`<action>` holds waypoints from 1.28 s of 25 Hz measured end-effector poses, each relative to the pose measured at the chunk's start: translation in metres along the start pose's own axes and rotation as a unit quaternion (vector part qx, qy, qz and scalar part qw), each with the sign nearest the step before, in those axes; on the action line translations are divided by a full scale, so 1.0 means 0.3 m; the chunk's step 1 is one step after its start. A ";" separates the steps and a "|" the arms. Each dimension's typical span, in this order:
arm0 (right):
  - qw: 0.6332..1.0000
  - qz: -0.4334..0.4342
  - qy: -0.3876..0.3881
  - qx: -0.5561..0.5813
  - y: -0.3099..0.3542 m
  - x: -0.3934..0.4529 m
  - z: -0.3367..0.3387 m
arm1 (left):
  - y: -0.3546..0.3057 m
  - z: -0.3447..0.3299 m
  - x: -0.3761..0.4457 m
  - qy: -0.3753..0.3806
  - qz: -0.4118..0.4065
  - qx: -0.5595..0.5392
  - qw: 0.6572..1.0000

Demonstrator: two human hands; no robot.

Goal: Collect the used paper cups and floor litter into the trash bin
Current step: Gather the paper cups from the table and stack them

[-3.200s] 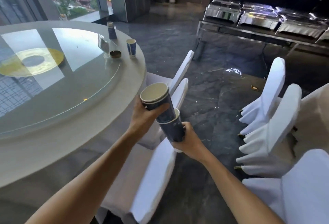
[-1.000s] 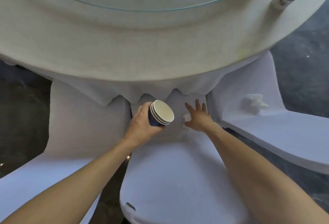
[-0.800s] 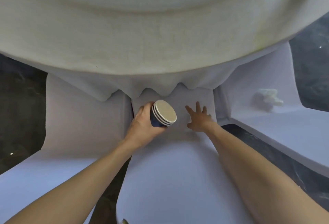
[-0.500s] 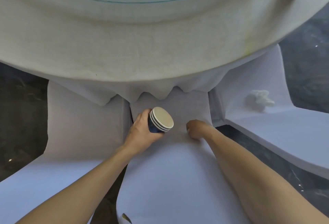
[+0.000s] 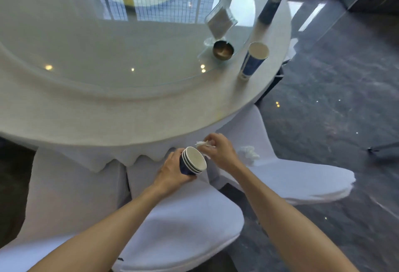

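My left hand (image 5: 172, 173) grips a stack of nested blue paper cups (image 5: 192, 161), mouth tilted up and to the right. My right hand (image 5: 219, 149) is closed on a crumpled white tissue (image 5: 203, 143), held just above and behind the cups' rim. Another crumpled tissue (image 5: 249, 151) lies on the seat of the white-covered chair to the right. A single blue paper cup (image 5: 253, 61) stands near the table's right edge. A taller stack of blue cups (image 5: 269, 7) stands farther back on the table. No trash bin is in view.
The round table (image 5: 140, 111) with a white cloth and glass turntable fills the upper left. On it sit a dark metal bowl (image 5: 223, 49) and a clear card stand (image 5: 220, 21). White-covered chairs (image 5: 183, 217) stand below and to the right. Dark polished floor (image 5: 334, 109) lies to the right.
My right hand closed on the tissue on the chair seat and lifted it up beside the cups. The view has tilted up, showing the tabletop again.
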State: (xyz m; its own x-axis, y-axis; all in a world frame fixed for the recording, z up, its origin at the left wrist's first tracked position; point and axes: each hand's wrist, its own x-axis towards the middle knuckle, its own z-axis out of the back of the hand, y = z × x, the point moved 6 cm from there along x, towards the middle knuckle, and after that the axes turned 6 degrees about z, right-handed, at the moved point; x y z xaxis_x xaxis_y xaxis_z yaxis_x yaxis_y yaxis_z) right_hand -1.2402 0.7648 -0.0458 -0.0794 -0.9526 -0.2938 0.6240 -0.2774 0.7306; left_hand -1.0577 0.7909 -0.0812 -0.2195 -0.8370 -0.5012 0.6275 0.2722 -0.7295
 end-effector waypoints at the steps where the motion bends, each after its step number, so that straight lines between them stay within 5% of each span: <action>1: 1.000 0.007 -0.007 0.011 0.016 -0.020 0.043 | -0.059 -0.013 -0.004 0.000 -0.009 -0.002 1.000; 7: 0.994 0.043 0.100 -0.026 -0.055 -0.150 0.204 | -0.332 -0.165 -0.054 -0.039 -0.051 0.024 0.998; 10: 0.987 0.002 0.147 0.063 -0.171 -0.209 0.308 | -0.443 -0.293 -0.111 -0.060 -0.051 0.036 0.996; 17: 0.981 0.047 0.088 0.163 -0.301 -0.196 0.578 | -0.554 -0.473 -0.157 -0.103 -0.016 0.025 0.994; 22: 0.995 0.054 0.083 -0.030 -0.437 -0.024 0.673 | -0.546 -0.484 -0.048 -0.129 0.012 0.010 0.992; 26: 0.951 0.022 0.166 -0.259 -0.622 0.093 0.680 | -0.512 -0.519 0.143 -0.127 0.038 -0.014 0.991; 32: 0.915 -0.042 0.218 -0.337 -0.901 0.302 0.604 | -0.404 -0.616 0.368 -0.099 0.079 -0.021 0.992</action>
State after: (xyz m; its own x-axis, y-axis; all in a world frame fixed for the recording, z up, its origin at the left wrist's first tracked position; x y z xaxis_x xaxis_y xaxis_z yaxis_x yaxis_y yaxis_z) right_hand -1.5569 0.7308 -0.1581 0.0769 -0.7508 -0.6560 0.9794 -0.0662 0.1907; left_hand -1.2960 0.7531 -0.1341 0.0323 -0.8585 -0.5118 0.6100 0.4226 -0.6703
